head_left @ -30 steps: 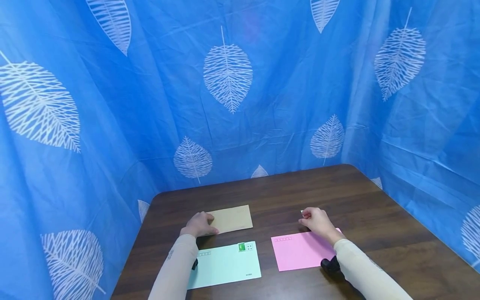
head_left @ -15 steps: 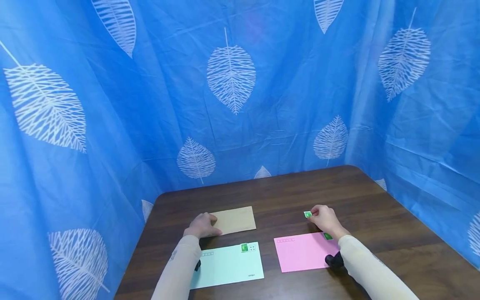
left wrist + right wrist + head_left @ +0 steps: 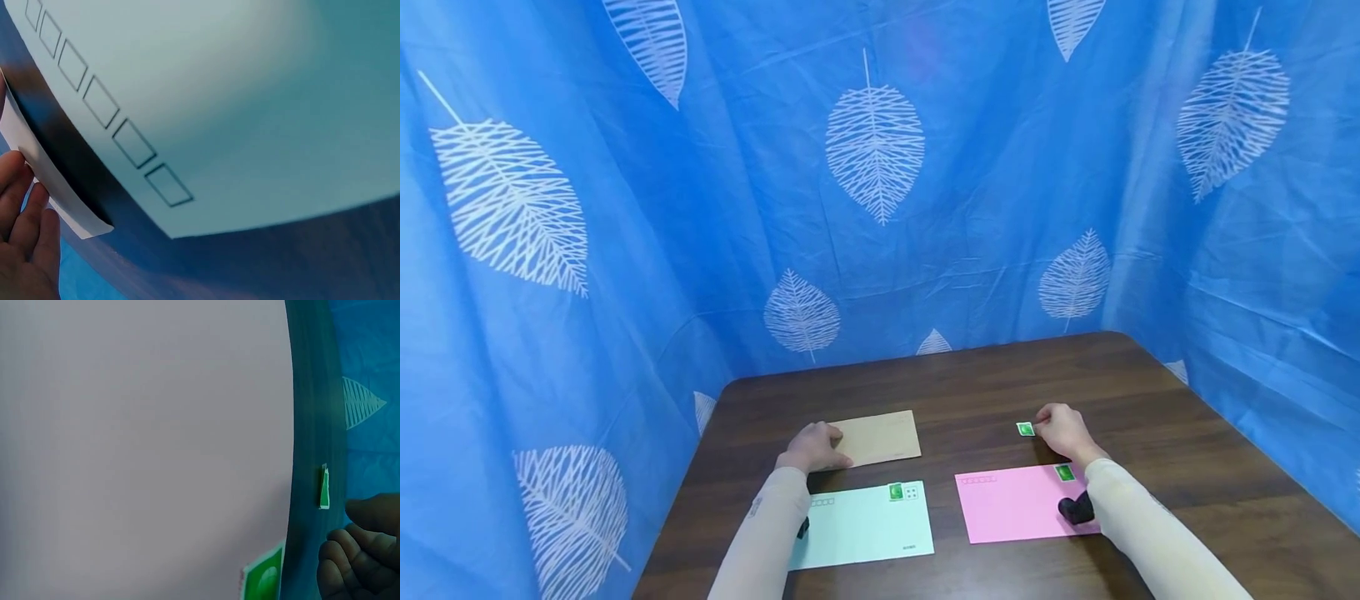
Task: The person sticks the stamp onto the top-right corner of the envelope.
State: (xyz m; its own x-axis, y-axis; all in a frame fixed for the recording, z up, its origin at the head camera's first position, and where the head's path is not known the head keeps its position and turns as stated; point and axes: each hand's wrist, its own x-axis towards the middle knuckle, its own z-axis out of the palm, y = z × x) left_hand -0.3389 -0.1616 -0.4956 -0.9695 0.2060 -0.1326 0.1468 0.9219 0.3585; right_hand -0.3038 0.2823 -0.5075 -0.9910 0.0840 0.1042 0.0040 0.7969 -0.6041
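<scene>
A beige envelope (image 3: 883, 437) lies at the back left. My left hand (image 3: 814, 447) holds its left end, thumb at the near edge and fingers over the top; in the left wrist view those fingers (image 3: 31, 203) curve at the envelope's edge (image 3: 59, 187). At the back right, a small green stamp (image 3: 1026, 429) lies on the wood. My right hand (image 3: 1063, 429) is just right of it, fingertips close to its edge. In the right wrist view the loosely curled fingers (image 3: 350, 556) stand apart from the stamp (image 3: 324, 489).
A mint envelope (image 3: 865, 525) bearing a green stamp (image 3: 896, 492) is below the left hand. Under the right forearm lies a pink envelope (image 3: 1007, 504), with another stamp (image 3: 1064, 472) near its upper right corner. Blue leaf-patterned cloth (image 3: 760, 208) surrounds the brown table (image 3: 955, 392).
My right hand has drawn back to the right, uncovering the green stamp and the stamp on the pink envelope. The left hand stays on the beige envelope. The head view has shifted slightly.
</scene>
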